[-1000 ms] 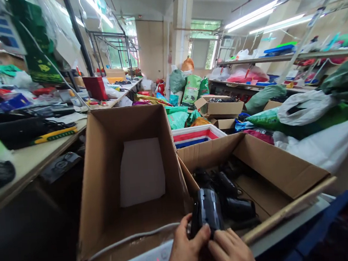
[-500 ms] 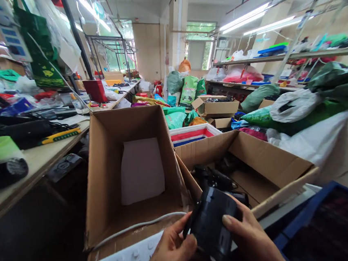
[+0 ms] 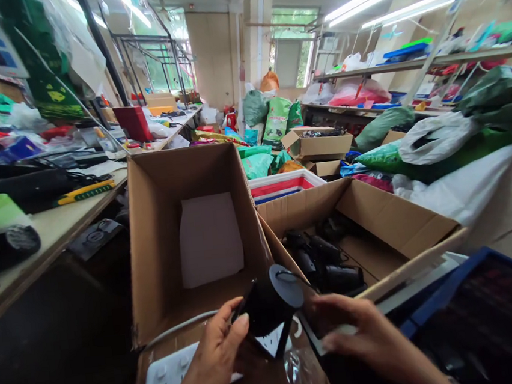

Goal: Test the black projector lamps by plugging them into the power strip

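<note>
My left hand [image 3: 218, 343] is closed around the side of a black cylindrical device [image 3: 267, 305]. A flat grey disc caps the device's far end, a thin dark cord curves off it, and narrow black legs or bracket parts hang below. Just to the right is my right hand [image 3: 350, 328], slightly blurred, its thumb and fingers apart and nothing clearly held. Beneath the device are a white power strip [image 3: 165, 376] and a clear plastic wrapper [image 3: 300, 369]. Beyond it, an open cardboard box [image 3: 371, 217] holds several black devices [image 3: 321, 258].
A tall open cardboard box [image 3: 152, 238] with a pale sheet [image 3: 210, 238] inside stands ahead on the left. A cluttered workbench [image 3: 68, 219] runs along the left. A blue crate [image 3: 473, 280] is at the right, and filled sacks [image 3: 276, 117] lie further back.
The black device has turned, so its grey disc end and cord now show. My right hand has come off it and moved slightly right; my left hand has kept its hold, shifting left.
</note>
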A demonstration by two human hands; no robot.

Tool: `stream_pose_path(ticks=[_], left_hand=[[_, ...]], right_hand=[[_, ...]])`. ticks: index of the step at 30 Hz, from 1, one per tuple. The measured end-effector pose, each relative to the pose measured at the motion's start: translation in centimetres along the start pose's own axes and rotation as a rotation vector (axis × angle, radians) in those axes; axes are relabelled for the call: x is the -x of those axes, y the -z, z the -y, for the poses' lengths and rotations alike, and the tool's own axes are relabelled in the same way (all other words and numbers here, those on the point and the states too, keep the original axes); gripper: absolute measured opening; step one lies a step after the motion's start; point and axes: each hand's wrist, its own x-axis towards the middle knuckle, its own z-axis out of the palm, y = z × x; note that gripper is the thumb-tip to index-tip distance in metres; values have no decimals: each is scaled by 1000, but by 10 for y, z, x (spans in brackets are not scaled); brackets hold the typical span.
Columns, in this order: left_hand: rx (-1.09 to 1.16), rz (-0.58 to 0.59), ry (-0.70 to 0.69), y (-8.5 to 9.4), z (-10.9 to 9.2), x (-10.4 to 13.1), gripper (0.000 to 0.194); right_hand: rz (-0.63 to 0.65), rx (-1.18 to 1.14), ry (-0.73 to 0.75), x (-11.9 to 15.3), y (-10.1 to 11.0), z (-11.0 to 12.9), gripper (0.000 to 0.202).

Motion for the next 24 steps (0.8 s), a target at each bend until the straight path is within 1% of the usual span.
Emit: stream_pose_path(ticks=[1, 2, 3, 4, 5, 7, 8, 9, 10, 12, 13, 16, 18, 20, 22, 24], left_hand=[[-3, -11, 4, 2, -2, 1, 67], [3, -14, 7, 3, -6, 2, 66], [14, -10, 6, 3, -10, 4, 65], [33, 2, 3, 2, -14, 5, 63], [55, 19, -3, 0, -19, 7, 62], [100, 60, -21, -4, -31, 11, 59], [122, 83, -32, -6, -37, 13, 58], [143, 105, -45, -8, -43, 16, 56], [162, 123, -57, -8, -50, 20, 53], [189, 130, -79, -7, -62, 27, 51], [198, 117, -91, -5, -67, 31, 50], [203, 39, -133, 6, -79, 42, 46], [200, -15, -176, 18, -82, 48, 38], [205, -56, -234, 32, -84, 52, 30], [232, -69, -292, 47, -85, 56, 24], [271, -44, -330, 62, -88, 63, 21]], right_hand=[[-38, 58, -64, 4, 17, -6, 34], [-106, 128, -102, 6, 31, -13, 30], [-169, 193, -116, 7, 43, -20, 32], [-200, 239, -115, 5, 52, -26, 40], [-180, 254, -104, 3, 56, -32, 52], [-35, 211, -52, -7, 53, -39, 80], [34, 198, -9, -13, 47, -40, 86], [73, 212, 40, -20, 39, -40, 82], [76, 249, 87, -27, 31, -39, 68], [0, 370, 138, -39, 16, -37, 34], [-46, 431, 140, -44, 11, -37, 26], [-131, 538, 125, -51, 8, -36, 34], [-179, 626, 83, -52, 11, -33, 38], [-214, 710, 39, -51, 15, -25, 42], [-196, 701, 65, -49, 18, -12, 44], [-137, 608, 141, -47, 17, 2, 44]])
